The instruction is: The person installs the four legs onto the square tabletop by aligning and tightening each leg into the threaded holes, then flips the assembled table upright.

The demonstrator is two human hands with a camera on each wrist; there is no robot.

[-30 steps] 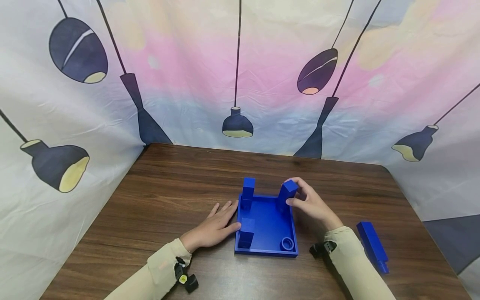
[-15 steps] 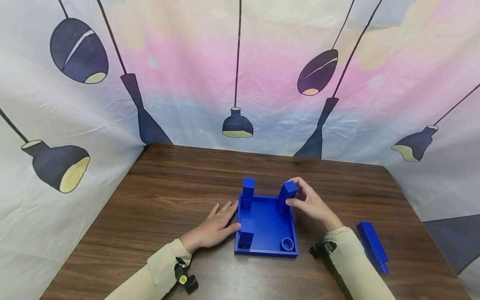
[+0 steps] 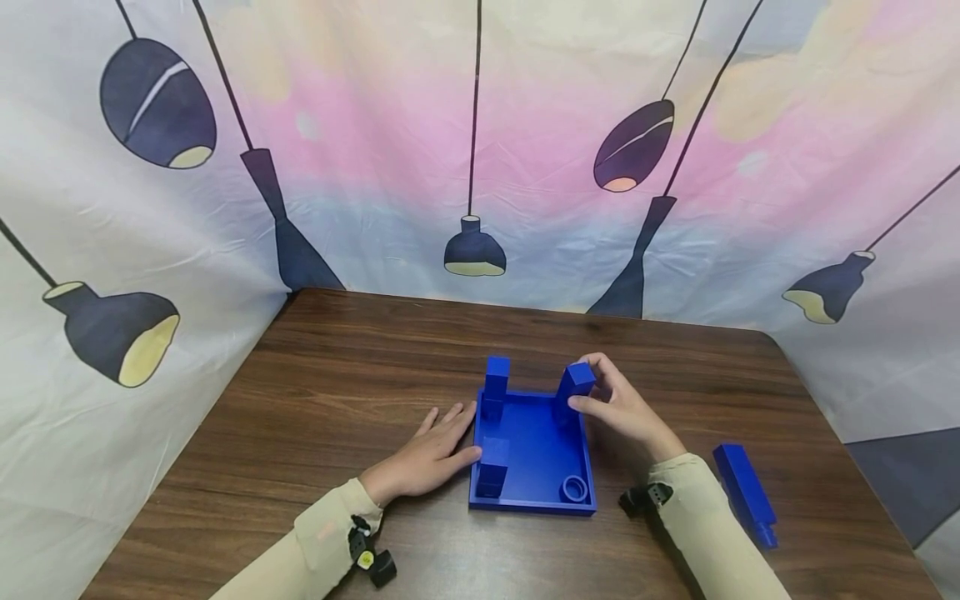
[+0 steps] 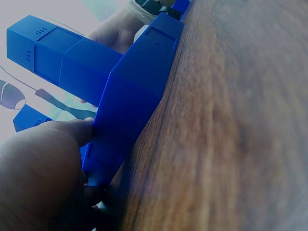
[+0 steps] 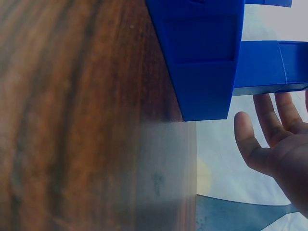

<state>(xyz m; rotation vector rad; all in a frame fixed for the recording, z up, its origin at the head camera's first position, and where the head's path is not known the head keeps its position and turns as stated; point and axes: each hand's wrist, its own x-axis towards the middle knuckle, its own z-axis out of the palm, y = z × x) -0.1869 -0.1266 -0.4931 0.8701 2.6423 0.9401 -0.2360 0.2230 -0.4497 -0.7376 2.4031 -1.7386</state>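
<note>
My left hand lies flat on the table with fingers spread, fingertips and thumb against the left wall of a square blue tray. The left wrist view shows the thumb on the tray's wall. At the back right corner, my right hand grips an upright blue square post, thumb on the near side, other fingers behind. The right wrist view has the fingers along the post. Two more posts stand in the back left and front left corners.
A round blue socket ring sits in the tray's front right corner. To the right, a loose blue post with a threaded-looking end lies on the wooden table. A printed cloth hangs behind the table.
</note>
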